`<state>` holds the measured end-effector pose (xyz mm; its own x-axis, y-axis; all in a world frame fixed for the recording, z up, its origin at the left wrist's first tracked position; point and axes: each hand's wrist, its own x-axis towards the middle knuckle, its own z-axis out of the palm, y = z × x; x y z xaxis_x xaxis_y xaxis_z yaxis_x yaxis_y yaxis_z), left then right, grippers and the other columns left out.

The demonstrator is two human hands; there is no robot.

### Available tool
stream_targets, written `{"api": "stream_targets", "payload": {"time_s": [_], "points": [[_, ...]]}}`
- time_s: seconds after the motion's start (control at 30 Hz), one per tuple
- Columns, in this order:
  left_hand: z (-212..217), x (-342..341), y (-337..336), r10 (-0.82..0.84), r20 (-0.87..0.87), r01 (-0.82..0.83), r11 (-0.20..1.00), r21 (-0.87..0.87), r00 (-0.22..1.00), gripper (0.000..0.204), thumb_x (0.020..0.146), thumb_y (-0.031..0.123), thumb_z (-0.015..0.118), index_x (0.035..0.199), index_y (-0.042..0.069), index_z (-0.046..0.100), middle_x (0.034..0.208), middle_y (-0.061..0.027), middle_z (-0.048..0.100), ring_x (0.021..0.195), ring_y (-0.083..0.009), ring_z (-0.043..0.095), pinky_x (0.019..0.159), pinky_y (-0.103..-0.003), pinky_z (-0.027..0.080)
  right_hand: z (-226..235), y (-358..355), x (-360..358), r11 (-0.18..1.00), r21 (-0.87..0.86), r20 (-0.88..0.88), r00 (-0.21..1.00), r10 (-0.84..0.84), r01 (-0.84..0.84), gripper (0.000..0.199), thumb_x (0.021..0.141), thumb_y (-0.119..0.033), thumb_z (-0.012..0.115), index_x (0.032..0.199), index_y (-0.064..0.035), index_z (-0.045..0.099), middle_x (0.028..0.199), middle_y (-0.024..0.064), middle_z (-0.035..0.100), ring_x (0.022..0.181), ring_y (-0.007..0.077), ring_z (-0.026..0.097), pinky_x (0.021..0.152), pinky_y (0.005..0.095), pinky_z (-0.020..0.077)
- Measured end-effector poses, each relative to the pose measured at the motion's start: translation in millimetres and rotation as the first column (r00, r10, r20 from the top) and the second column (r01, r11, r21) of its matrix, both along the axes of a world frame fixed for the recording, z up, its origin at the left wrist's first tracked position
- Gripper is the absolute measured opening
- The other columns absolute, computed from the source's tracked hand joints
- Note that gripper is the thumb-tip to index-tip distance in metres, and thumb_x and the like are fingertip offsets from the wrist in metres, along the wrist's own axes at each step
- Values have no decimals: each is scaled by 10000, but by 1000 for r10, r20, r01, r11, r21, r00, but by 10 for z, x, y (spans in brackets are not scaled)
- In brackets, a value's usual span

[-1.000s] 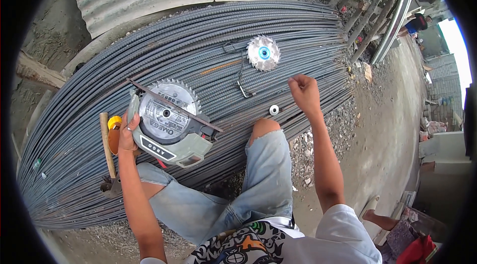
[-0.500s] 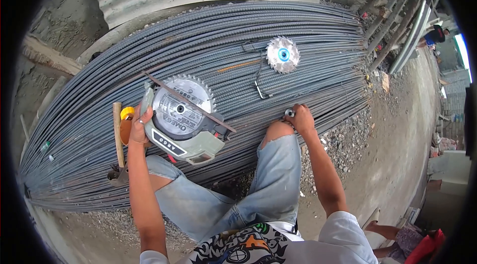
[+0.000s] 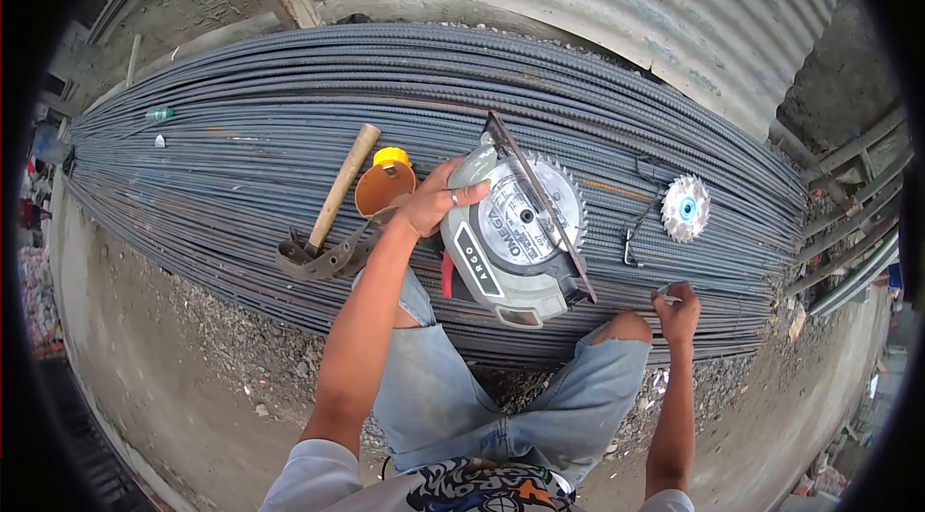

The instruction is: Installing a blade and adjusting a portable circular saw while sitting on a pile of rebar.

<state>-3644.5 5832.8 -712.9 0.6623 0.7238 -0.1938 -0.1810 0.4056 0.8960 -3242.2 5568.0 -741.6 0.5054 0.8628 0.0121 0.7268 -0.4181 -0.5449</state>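
Note:
My left hand point(image 3: 438, 202) grips a grey-green circular saw point(image 3: 477, 271) by its handle, fingers wrapped round it. The saw lies on its side above my lap, with its toothed blade point(image 3: 506, 233) facing up and its flat base plate point(image 3: 544, 209) seen edge-on across the blade. Over the bars beside my right knee, my right hand point(image 3: 680, 315) pinches a small silver metal part point(image 3: 665, 297), mostly hidden by the fingers. Beyond it lies a loose saw blade point(image 3: 700, 206) with a blue ring at its centre. A bent metal wrench point(image 3: 629, 250) rests left of that blade.
A long bundle of ribbed steel bars point(image 3: 289, 141) spreads beneath everything. Left of the saw are a wooden tool handle point(image 3: 345, 186), a brown round holder point(image 3: 383, 191) with a yellow top, and a brown belt point(image 3: 332, 263). Corrugated sheet point(image 3: 636, 1) stands at the far side.
The view has swung left, so the whole scene sits further right. My right hand has moved a little right, off my knee, keeping the small metal part. The left hand still holds the saw.

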Motion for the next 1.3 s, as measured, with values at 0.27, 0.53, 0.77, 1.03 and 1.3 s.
{"api": "stream_targets", "payload": {"time_s": [0.27, 0.53, 0.77, 1.03, 1.3], "points": [[13, -9, 16, 4, -31, -3, 999, 54, 1000, 538, 807, 357, 771, 1163, 3, 578, 1022, -51, 616, 955, -134, 584, 831, -264, 468, 992, 718, -1047, 953, 273, -236, 951, 199, -132, 372, 730, -31, 770, 1070, 26, 630, 1030, 60, 640, 535, 10, 372, 457, 204, 319], [-41, 31, 36, 5, -42, -3, 999, 47, 999, 531, 800, 373, 777, 1133, -2, 601, 1005, -51, 618, 931, -131, 576, 815, -268, 466, 965, 1382, -1951, 761, 286, 91, 807, 584, -583, 375, 762, -158, 774, 1089, -30, 641, 1110, 110, 644, 638, 244, 655, 557, 348, 532], [11, 17, 16, 15, -13, -14, 998, 62, 1000, 554, 787, 377, 781, 1156, 4, 603, 1019, -47, 622, 937, -128, 572, 824, -266, 464, 768, 1440, -2156, 790, 121, 327, 775, 540, -601, 298, 823, -258, 715, 1005, -38, 627, 1052, 123, 643, 664, 279, 685, 531, 369, 555], [-11, 10, 23, 24, -14, -23, 996, 86, 1000, 562, 783, 382, 783, 1158, 2, 607, 1019, -48, 628, 941, -127, 569, 830, -266, 465, 736, 1425, -2323, 863, -9, 390, 793, 468, -505, 220, 875, -232, 668, 962, -32, 644, 1069, 187, 659, 668, 349, 678, 568, 412, 572], [-31, 6, 35, 22, -14, -21, 994, 107, 1000, 550, 784, 377, 786, 1142, -2, 612, 999, -52, 628, 914, -128, 571, 808, -267, 469, 734, 1335, -2373, 891, -74, 397, 806, 439, -449, 226, 915, -193, 611, 1057, -22, 649, 1103, 232, 657, 743, 376, 692, 608, 434, 579]]}}
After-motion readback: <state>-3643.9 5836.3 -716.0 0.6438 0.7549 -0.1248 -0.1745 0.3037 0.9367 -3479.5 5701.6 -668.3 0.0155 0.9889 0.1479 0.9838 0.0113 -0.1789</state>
